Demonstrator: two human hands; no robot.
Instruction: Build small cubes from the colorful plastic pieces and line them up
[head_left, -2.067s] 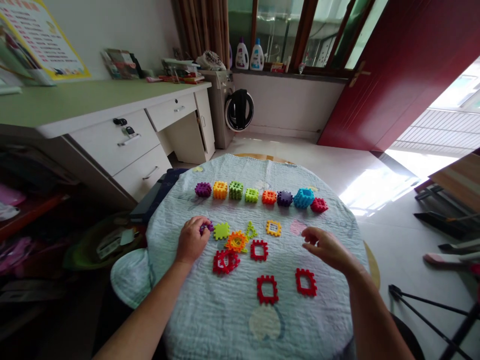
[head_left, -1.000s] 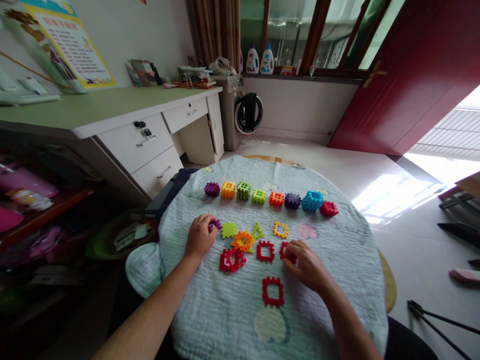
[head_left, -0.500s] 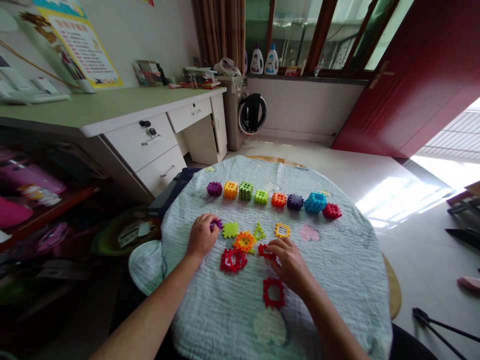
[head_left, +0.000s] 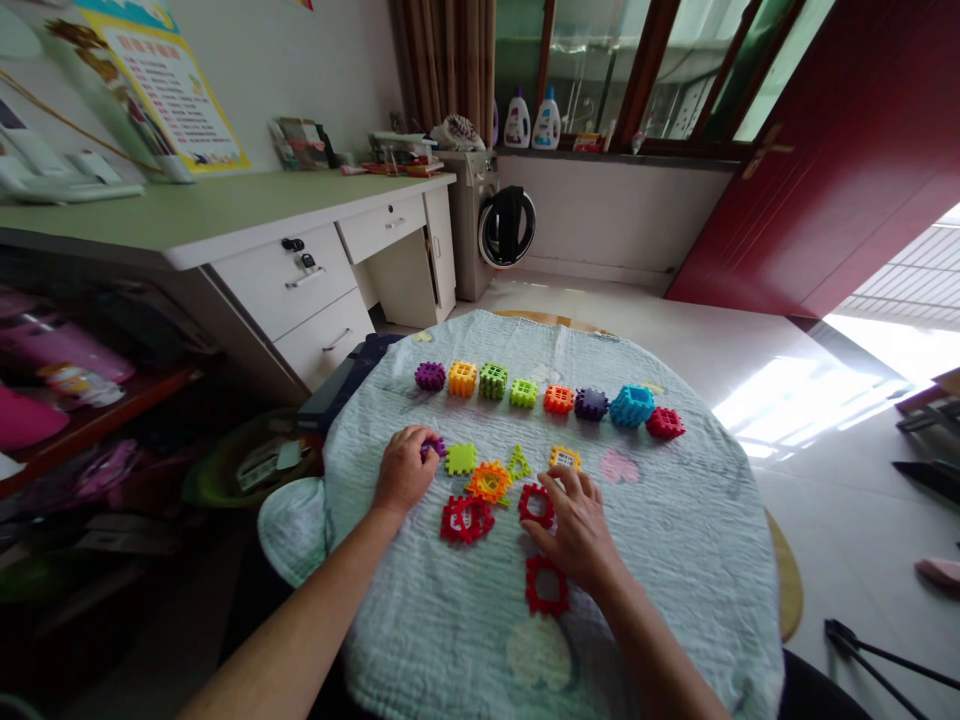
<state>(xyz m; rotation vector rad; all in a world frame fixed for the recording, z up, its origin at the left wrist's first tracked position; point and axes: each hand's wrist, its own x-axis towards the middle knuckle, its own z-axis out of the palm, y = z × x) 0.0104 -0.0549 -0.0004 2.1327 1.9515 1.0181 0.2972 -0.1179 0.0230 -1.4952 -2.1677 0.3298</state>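
Resting on the cloth, my left hand [head_left: 405, 468] has its fingers curled around a purple toy building piece [head_left: 435, 449], which is partly hidden. My right hand [head_left: 576, 518] is open, with thumb and fingers apart around the right side of a red square frame piece [head_left: 525, 507] lying flat. A second red frame piece [head_left: 533, 588] lies nearer to me, below the right thumb. Between the hands are a lime square piece [head_left: 460, 459], a green triangle piece [head_left: 517, 463], an orange piece [head_left: 478, 483] and overlapping red pieces [head_left: 452, 522]. A yellow window piece [head_left: 565, 457] sits just beyond my right fingers.
Several assembled block cubes stand in a row across the far part of the round table, from a purple cube [head_left: 430, 376] to a red cube [head_left: 664, 423]. A pale cloth [head_left: 645, 620] covers the table. A desk [head_left: 247, 215] is at the left.
My right hand has loosened its fingers and spread them, uncovering more of the red frame piece, which now lies flat. My left hand stays on the purple piece.
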